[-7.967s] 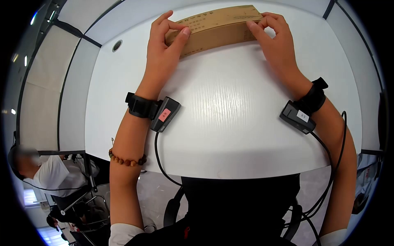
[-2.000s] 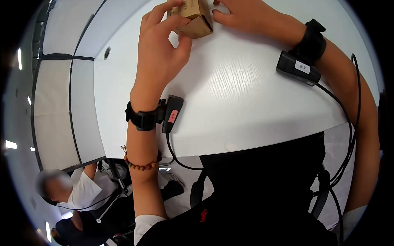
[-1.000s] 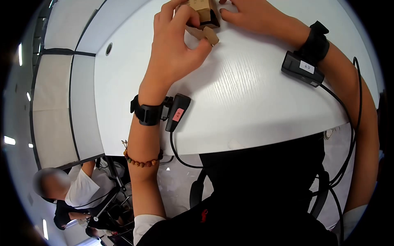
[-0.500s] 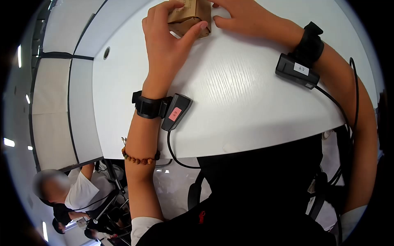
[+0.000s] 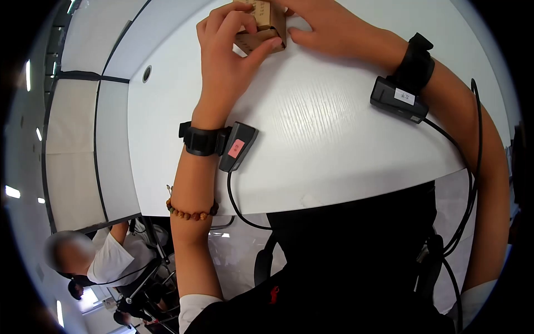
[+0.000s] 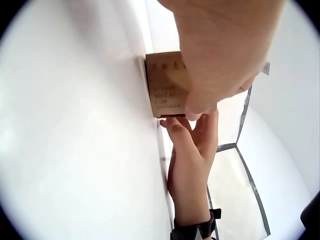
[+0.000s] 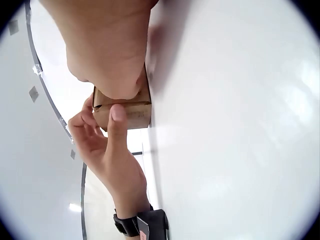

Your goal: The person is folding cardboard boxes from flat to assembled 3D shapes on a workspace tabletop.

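- L hand [image 5: 225, 61] at far side of bench [image 5: 317, 150], forearm reaching up from near edge; fingers curved, thumb out, gripping cardboard box [image 5: 259, 38] by its near end.
- R hand [image 5: 331, 34] comes in diagonally from R, thumb apart from fingers, tips at box's R side; actual grip vs. light touch, can't tell.
- Box's far end cut off, head view.
- Box print partly blurred, L wrist view; "WHEAT CUP" legible.

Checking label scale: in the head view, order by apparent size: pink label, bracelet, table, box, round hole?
1. Table
2. Box, partly out of frame
3. Bracelet
4. Pink label and round hole: too alike to rank
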